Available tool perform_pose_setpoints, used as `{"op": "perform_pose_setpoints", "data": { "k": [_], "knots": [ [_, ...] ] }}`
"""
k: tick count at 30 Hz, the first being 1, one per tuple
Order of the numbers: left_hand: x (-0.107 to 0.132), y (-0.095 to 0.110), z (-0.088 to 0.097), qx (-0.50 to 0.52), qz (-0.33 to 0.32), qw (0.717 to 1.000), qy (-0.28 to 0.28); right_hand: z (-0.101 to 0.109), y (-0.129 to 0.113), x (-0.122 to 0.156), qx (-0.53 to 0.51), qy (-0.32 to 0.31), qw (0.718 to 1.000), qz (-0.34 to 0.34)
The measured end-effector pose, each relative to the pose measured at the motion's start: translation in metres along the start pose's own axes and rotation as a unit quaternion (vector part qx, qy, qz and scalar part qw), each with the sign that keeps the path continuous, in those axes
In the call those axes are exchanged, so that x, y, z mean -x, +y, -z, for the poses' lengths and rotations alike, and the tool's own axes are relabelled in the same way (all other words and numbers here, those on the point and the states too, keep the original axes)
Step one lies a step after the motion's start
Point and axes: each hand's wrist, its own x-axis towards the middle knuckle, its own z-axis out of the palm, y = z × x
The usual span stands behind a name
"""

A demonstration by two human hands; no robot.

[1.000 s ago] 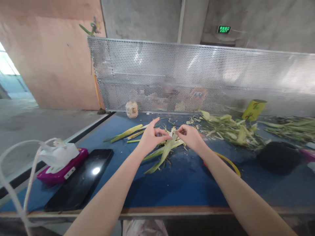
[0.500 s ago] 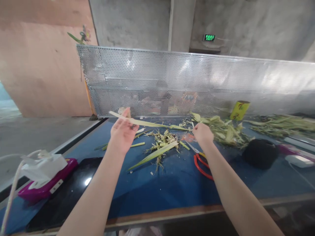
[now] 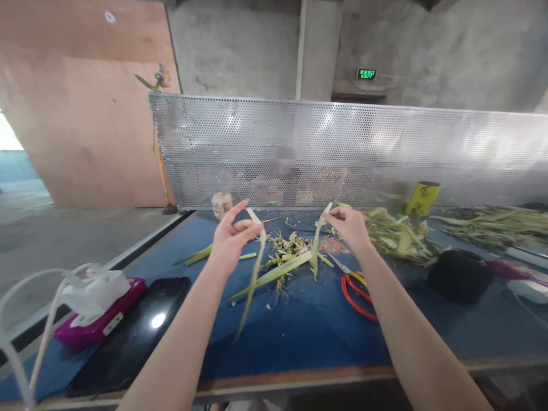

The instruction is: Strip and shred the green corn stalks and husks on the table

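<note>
My left hand [image 3: 231, 237] pinches a long pale green leaf strip [image 3: 258, 257] between thumb and fingers; it hangs toward the table's front. Between thumb and forefinger of my right hand [image 3: 349, 225] is a shorter leaf strip [image 3: 317, 245], pale at the top and dangling down. Below and between the hands lies a heap of dry plant scraps [image 3: 289, 251], with a broad green leaf [image 3: 278, 275] across its front. Red-handled scissors [image 3: 355, 299] lie near my right forearm, partly covered by it.
A pile of green husks [image 3: 398, 234] and a black yarn-like roll [image 3: 460, 275] are at right, with a yellow can [image 3: 423, 198] behind. At left are a dark tablet [image 3: 132, 331] and a purple power strip [image 3: 103, 319]. A perforated metal screen [image 3: 257, 131] borders the back.
The leaf strip that stretched between my hands is now two separate pieces, one hanging from each hand. My left hand has turned and moved right; the view has tilted up slightly.
</note>
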Motion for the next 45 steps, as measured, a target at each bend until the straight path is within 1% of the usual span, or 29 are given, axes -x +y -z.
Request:
{"op": "perform_pose_setpoints", "data": {
  "k": [3, 6, 7, 9, 11, 14, 17, 19, 21, 25, 27, 28, 30, 32, 33, 34, 36, 37, 39, 40, 41, 42, 43, 44, 45],
  "knots": [
    [0.005, -0.002, -0.007, -0.083, -0.003, 0.996, -0.012, -0.007, -0.035, 0.008, -0.052, -0.044, 0.995, 0.07],
    [0.006, -0.003, -0.009, -0.109, -0.024, 0.993, -0.024, -0.018, -0.065, 0.019, -0.04, -0.119, 0.98, 0.155],
    [0.005, -0.004, -0.009, -0.111, -0.035, 0.993, -0.028, -0.022, -0.072, 0.023, -0.029, -0.145, 0.974, 0.173],
    [0.004, -0.007, -0.008, -0.112, -0.057, 0.992, -0.028, -0.032, -0.082, 0.029, -0.039, -0.17, 0.967, 0.185],
    [0.003, -0.009, -0.006, -0.113, -0.069, 0.991, -0.019, -0.041, -0.084, 0.034, -0.065, -0.18, 0.966, 0.173],
    [0.004, -0.009, -0.006, -0.118, -0.07, 0.99, -0.016, -0.048, -0.08, 0.036, -0.12, -0.187, 0.966, 0.132],
    [0.005, -0.009, -0.007, -0.126, -0.065, 0.99, -0.02, -0.048, -0.075, 0.037, -0.175, -0.209, 0.959, 0.083],
    [0.006, -0.009, -0.007, -0.139, -0.06, 0.988, -0.02, -0.047, -0.073, 0.037, -0.194, -0.222, 0.954, 0.046],
    [0.006, -0.009, -0.007, -0.152, -0.056, 0.987, -0.018, -0.047, -0.072, 0.037, -0.203, -0.226, 0.953, 0.023],
    [0.006, -0.01, -0.007, -0.187, -0.07, 0.98, -0.016, -0.05, -0.07, 0.038, -0.211, -0.223, 0.951, 0.027],
    [0.005, -0.008, -0.005, -0.249, -0.102, 0.963, 0.002, -0.05, -0.067, 0.038, -0.203, -0.218, 0.954, 0.042],
    [0.005, -0.007, -0.003, -0.294, -0.127, 0.947, 0.024, -0.049, -0.064, 0.038, -0.186, -0.215, 0.957, 0.053],
    [0.005, -0.005, 0.001, -0.394, -0.183, 0.897, 0.079, -0.047, -0.058, 0.037, -0.111, -0.207, 0.969, 0.079],
    [0.005, -0.005, 0.006, -0.478, -0.222, 0.841, 0.123, -0.043, -0.049, 0.036, 0.012, -0.212, 0.973, 0.094],
    [0.005, -0.006, 0.009, -0.506, -0.228, 0.821, 0.134, -0.042, -0.044, 0.035, 0.085, -0.226, 0.967, 0.088],
    [0.004, -0.007, 0.011, -0.525, -0.222, 0.81, 0.139, -0.04, -0.04, 0.034, 0.154, -0.246, 0.954, 0.072],
    [0.002, -0.011, 0.015, -0.536, -0.183, 0.813, 0.137, -0.039, -0.033, 0.032, 0.259, -0.291, 0.921, 0.03],
    [0.001, -0.014, 0.017, -0.537, -0.159, 0.818, 0.134, -0.039, -0.03, 0.031, 0.291, -0.307, 0.906, 0.008],
    [0.0, -0.019, 0.018, -0.544, -0.126, 0.819, 0.132, -0.039, -0.026, 0.03, 0.324, -0.321, 0.89, -0.026],
    [-0.001, -0.022, 0.017, -0.552, -0.122, 0.815, 0.127, -0.039, -0.025, 0.029, 0.331, -0.322, 0.886, -0.041],
    [-0.001, -0.025, 0.015, -0.561, -0.123, 0.811, 0.11, -0.04, -0.024, 0.029, 0.339, -0.326, 0.881, -0.057],
    [0.0, -0.029, 0.013, -0.566, -0.122, 0.812, 0.074, -0.04, -0.023, 0.029, 0.343, -0.335, 0.875, -0.071],
    [0.001, -0.033, 0.01, -0.568, -0.116, 0.814, 0.02, -0.041, -0.023, 0.03, 0.342, -0.349, 0.869, -0.083],
    [0.003, -0.037, 0.006, -0.566, -0.1, 0.817, -0.053, -0.042, -0.023, 0.031, 0.337, -0.366, 0.863, -0.093],
    [0.005, -0.041, 0.002, -0.564, -0.077, 0.813, -0.125, -0.043, -0.022, 0.032, 0.329, -0.383, 0.858, -0.1]
  ]
}}
